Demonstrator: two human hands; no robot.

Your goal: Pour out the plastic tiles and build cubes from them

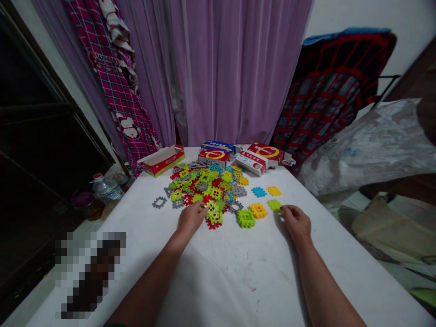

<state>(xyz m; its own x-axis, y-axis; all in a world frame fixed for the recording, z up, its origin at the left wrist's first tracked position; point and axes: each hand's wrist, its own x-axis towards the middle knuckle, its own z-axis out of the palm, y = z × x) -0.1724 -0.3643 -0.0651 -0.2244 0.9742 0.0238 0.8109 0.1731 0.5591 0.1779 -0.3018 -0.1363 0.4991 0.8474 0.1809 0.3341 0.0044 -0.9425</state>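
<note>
A heap of flat plastic interlocking tiles (206,184) in green, red, yellow, grey and blue lies on the white table (218,263). My left hand (191,217) rests at the near edge of the heap, its fingers curled on a light green tile (211,210). My right hand (297,221) pinches a separate light green tile (274,205) lying flat on the table. A built green block (245,218) and a yellow tile (258,210) sit between my hands. Further back lie a blue tile (259,191) and another yellow tile (274,190).
Several red, white and blue cardboard boxes (218,156) stand at the table's far edge, one open red box (162,160) at the left. Purple curtains (231,68) hang behind. A water bottle (106,187) stands on the floor left; a plastic-covered bundle (368,145) lies right.
</note>
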